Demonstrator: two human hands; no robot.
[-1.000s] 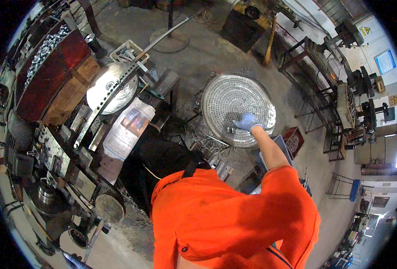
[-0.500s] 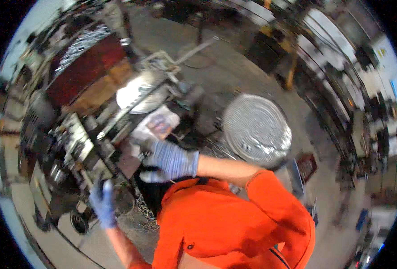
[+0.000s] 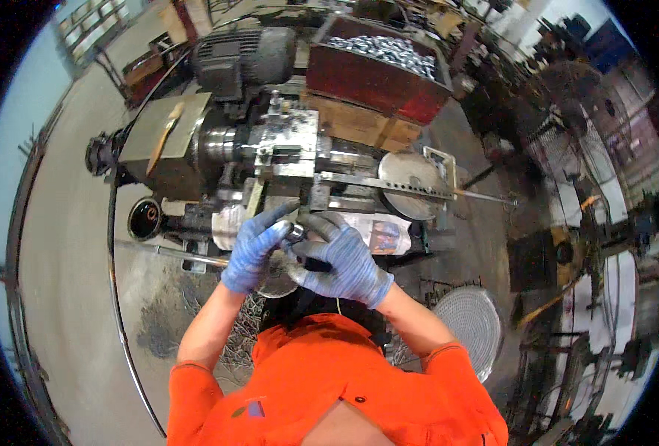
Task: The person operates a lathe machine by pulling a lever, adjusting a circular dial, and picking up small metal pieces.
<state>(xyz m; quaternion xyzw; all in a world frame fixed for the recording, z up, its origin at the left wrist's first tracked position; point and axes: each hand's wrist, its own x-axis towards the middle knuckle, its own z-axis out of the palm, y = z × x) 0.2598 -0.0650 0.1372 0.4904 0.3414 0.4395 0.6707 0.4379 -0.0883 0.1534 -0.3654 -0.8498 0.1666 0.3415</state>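
Observation:
My left hand (image 3: 249,249), in a blue knit glove with darkened fingertips, pinches a small shiny metal cylindrical part (image 3: 295,233) between thumb and fingers. Close beside it, my right hand (image 3: 348,260) in a matching glove curls around a short dark rod-like tool (image 3: 316,264), whose kind I cannot make out. The right fingertips reach up to the metal part; whether they touch it is unclear. Both hands are held together in front of a lathe-like machine (image 3: 288,145) with a metal chuck and slide. A printed sheet (image 3: 385,234) lies just beyond the right hand.
A long perforated bar (image 3: 378,182) crosses a round metal disc (image 3: 415,175). Behind stands a red bin (image 3: 374,85) of small metal parts, beside a grey motor (image 3: 244,56). A brush (image 3: 164,137) lies on the machine housing. A round ridged tray (image 3: 471,327) sits low right; metal shavings (image 3: 240,327) litter the floor.
My view has swung left, centring the machine. My hands, apart before, are now together in front of me, with the left holding the metal part.

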